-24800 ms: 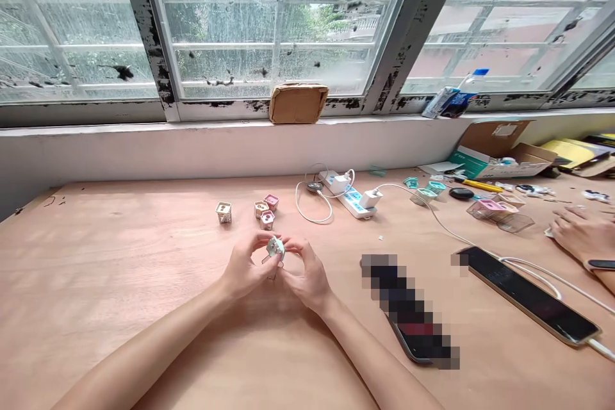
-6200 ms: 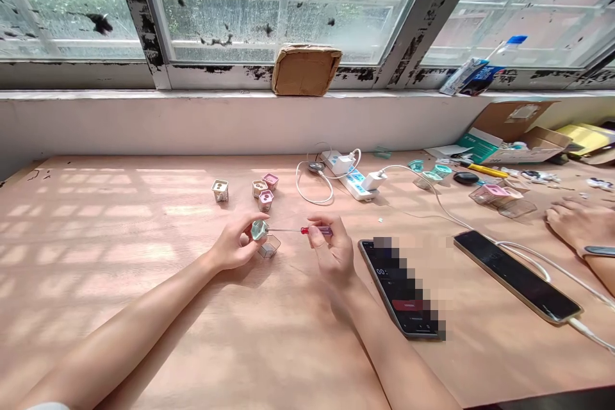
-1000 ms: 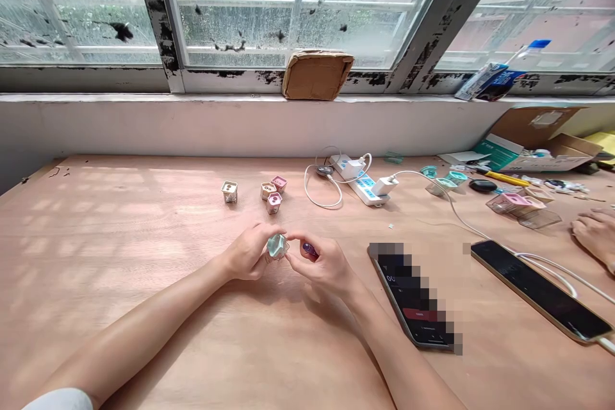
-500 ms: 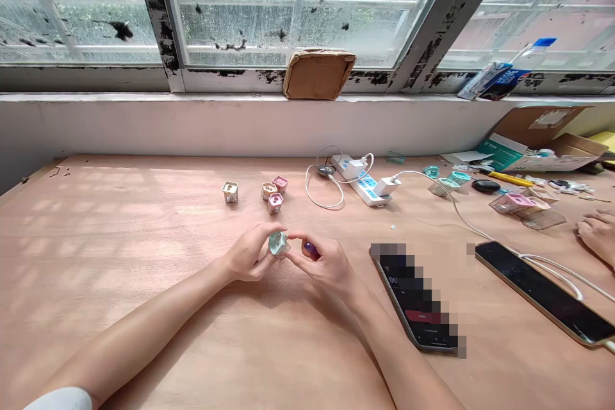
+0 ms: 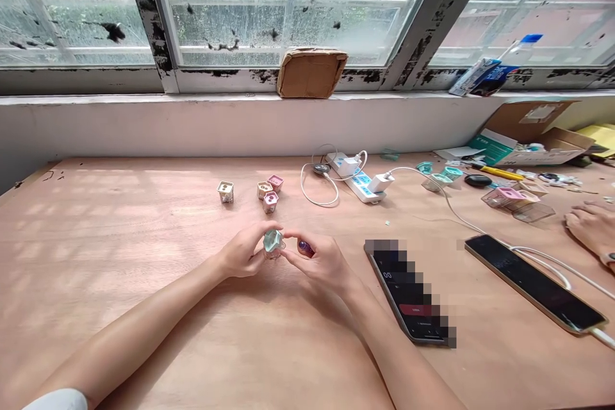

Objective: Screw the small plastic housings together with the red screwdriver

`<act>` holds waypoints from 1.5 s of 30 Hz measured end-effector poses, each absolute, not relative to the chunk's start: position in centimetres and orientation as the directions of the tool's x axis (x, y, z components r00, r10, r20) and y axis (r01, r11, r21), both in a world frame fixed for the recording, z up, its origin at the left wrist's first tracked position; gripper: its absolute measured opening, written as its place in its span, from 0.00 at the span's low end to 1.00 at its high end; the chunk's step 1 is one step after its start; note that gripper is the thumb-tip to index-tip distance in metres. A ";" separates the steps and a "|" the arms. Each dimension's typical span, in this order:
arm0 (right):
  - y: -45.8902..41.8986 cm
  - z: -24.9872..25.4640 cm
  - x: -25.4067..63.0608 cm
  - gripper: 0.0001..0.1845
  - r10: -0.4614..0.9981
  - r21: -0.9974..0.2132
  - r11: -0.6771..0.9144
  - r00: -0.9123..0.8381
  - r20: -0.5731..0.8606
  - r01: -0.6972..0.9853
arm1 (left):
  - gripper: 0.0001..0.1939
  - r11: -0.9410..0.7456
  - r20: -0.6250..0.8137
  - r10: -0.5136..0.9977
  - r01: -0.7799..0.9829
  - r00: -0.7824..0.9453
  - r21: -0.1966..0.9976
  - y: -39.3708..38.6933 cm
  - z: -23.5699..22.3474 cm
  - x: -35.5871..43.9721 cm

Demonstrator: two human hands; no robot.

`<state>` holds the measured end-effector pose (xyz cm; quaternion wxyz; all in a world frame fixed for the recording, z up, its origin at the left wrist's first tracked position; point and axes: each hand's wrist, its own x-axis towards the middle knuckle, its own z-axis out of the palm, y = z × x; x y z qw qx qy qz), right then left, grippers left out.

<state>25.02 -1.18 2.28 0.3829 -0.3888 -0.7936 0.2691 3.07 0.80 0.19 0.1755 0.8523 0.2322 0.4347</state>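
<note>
The mint piece [image 5: 272, 241] sits in front of me, between my two hands, over the bench [image 5: 144, 295], its faceted face tilted up towards me; a clear cup [image 5: 275, 255] shows just beneath it. I can't tell whether the cup touches the wood. I judge both light and stiff, probably thin plastic: the clear walls look smooth enough to slip and might crack under a hard pinch, so I'd take hold by opposite edges of the mint rim, gently.

My left hand [image 5: 245, 251] is clamped on the mint piece, thumb below and fingers above. My right hand [image 5: 324, 261] has a purple handle [image 5: 304, 248] tucked in its curled fingers, while thumb and forefinger meet the near right side of the clear cup.

Beyond stand three pots [image 5: 270, 202] clustered together, with a cream pot [image 5: 225, 191] apart to their left. A phone [image 5: 416, 311] lies right of my forearm.
</note>
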 end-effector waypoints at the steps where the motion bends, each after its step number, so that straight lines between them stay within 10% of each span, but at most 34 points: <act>1: -1.1 2.3 25.0 0.14 0.824 -0.730 0.551 -0.403 0.398 0.404 | 0.22 -0.830 0.653 0.548 0.243 0.523 0.502 0.8 0.2 3.0; 20: -1.5 3.3 24.2 0.12 0.889 -0.839 0.432 -0.315 0.334 0.330 | 0.14 -0.630 0.534 0.724 0.104 0.437 0.770 0.2 0.6 3.9; 45: -2.1 3.7 25.0 0.08 0.725 -0.613 0.668 -0.184 0.664 0.422 | 0.17 -0.763 0.692 0.647 0.274 0.320 0.586 0.6 0.5 3.6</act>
